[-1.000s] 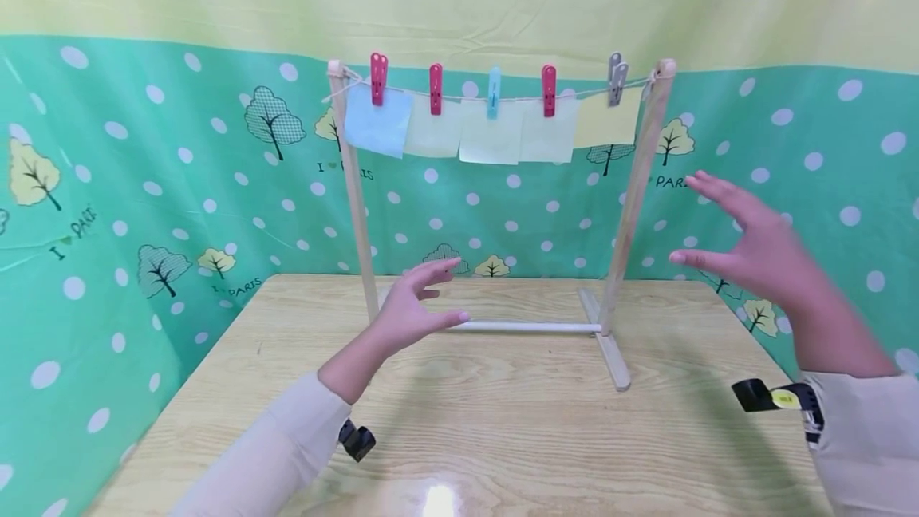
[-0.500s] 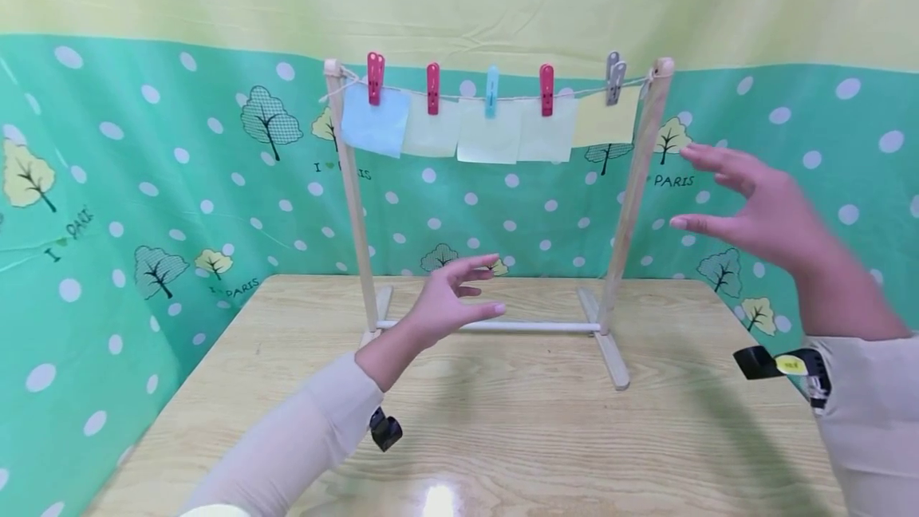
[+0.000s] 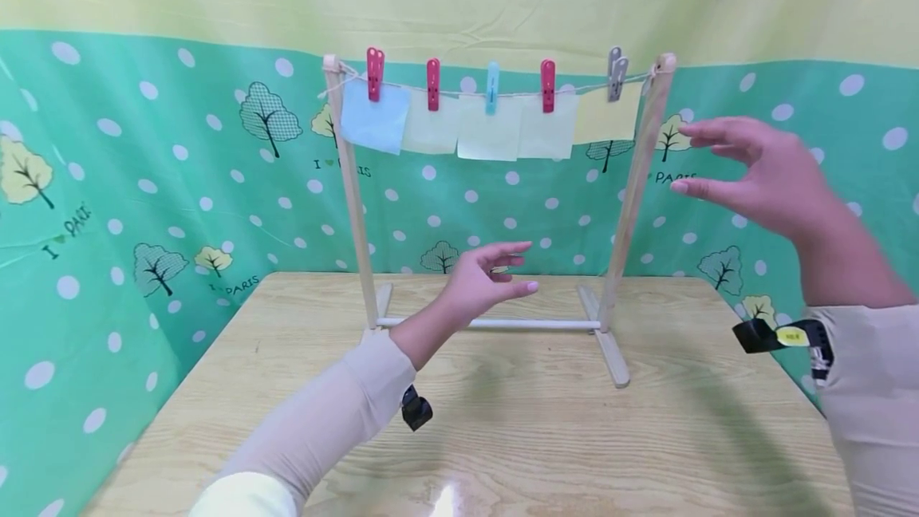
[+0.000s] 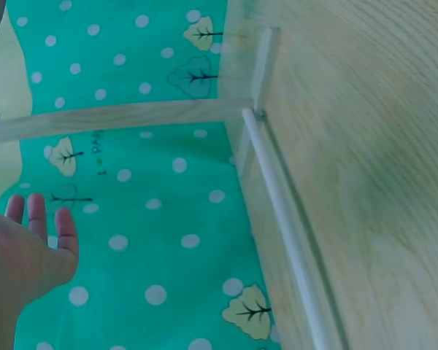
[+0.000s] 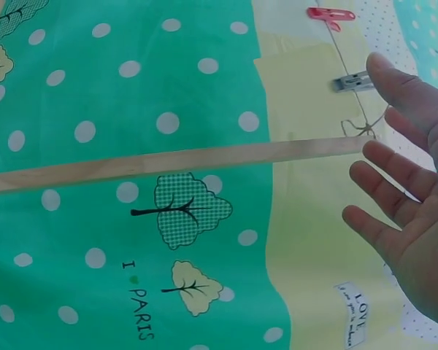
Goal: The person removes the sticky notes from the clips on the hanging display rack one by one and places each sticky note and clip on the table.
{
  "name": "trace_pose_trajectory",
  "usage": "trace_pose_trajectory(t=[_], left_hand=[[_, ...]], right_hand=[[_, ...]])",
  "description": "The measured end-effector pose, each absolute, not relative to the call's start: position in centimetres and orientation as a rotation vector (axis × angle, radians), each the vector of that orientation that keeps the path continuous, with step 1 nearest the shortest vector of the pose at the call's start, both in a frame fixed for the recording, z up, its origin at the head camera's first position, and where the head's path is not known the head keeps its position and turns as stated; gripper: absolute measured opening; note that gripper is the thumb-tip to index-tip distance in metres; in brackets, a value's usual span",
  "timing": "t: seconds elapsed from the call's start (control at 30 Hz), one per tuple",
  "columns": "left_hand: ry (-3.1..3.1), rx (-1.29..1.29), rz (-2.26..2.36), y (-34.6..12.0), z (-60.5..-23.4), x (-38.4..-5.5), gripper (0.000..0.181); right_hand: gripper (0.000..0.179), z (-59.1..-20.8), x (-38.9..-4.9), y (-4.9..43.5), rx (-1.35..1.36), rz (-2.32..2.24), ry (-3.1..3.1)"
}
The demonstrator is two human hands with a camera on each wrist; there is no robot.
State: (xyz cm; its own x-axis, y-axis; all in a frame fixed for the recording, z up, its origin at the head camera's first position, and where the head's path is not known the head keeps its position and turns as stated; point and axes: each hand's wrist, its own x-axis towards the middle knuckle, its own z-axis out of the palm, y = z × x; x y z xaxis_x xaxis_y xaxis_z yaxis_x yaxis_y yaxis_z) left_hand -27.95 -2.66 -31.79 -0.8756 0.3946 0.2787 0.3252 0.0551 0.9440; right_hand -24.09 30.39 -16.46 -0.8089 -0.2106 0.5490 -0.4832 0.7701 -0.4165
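My left hand (image 3: 483, 282) hovers above the table in front of the wooden stand's white crossbar (image 3: 534, 325), fingers relaxed and holding nothing. To the right of the stand's right post (image 3: 635, 190), my right hand (image 3: 771, 170) is raised, thumb and fingers apart with nothing between them. Along the string between the posts hang a blue paper (image 3: 376, 118), several pale papers (image 3: 489, 130) and a yellow paper (image 3: 609, 114). Red clothespins (image 3: 434, 84), a light blue clothespin (image 3: 492, 88) and a grey clothespin (image 3: 616, 75) clip them. The right wrist view shows the grey clothespin beyond my thumb.
The stand's left post (image 3: 355, 206) and right foot (image 3: 613, 359) rest on the wood-grain table (image 3: 560, 437). Behind hangs a green and yellow dotted curtain (image 3: 474, 206) with printed trees. A camera is strapped to each wrist.
My left hand has moved right and slightly up, from near the left post to before the middle of the crossbar. My right hand has risen a little beside the right post.
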Motion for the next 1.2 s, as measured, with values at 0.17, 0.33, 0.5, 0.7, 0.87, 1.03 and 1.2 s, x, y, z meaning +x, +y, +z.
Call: trace_pose_trajectory(t=[0.17, 0.33, 0.5, 0.7, 0.87, 1.03, 1.2], left_hand=[[2.21, 0.766, 1.999, -1.7, -30.8, -28.4, 0.056], [2.164, 0.799, 2.02, -0.9, -30.1, -29.0, 0.055], [2.17, 0.819, 2.027, -0.4, -29.6, -30.0, 0.053], [2.134, 0.768, 2.095, 0.3, -29.2, -30.9, 0.051], [2.108, 0.756, 2.135, 1.1, -29.0, -31.7, 0.05], [2.09, 0.765, 2.172, 2.0, -28.9, -32.4, 0.053], [2.085, 0.739, 2.192, 2.5, -28.4, -33.1, 0.05]], right_hand=[[0.061, -15.4, -24.4, 30.1, 0.552, 0.723, -2.462], [0.055, -14.3, -24.6, 29.6, 0.573, 0.73, -2.439], [0.053, -13.0, -24.8, 29.1, 0.58, 0.701, -2.426], [0.054, -11.6, -25.0, 28.4, 0.527, 0.694, -2.472], [0.054, -10.7, -25.2, 27.9, 0.514, 0.673, -2.504], [0.052, -9.7, -25.7, 27.5, 0.539, 0.719, -2.501], [0.05, -9.0, -26.2, 27.1, 0.545, 0.765, -2.49]])
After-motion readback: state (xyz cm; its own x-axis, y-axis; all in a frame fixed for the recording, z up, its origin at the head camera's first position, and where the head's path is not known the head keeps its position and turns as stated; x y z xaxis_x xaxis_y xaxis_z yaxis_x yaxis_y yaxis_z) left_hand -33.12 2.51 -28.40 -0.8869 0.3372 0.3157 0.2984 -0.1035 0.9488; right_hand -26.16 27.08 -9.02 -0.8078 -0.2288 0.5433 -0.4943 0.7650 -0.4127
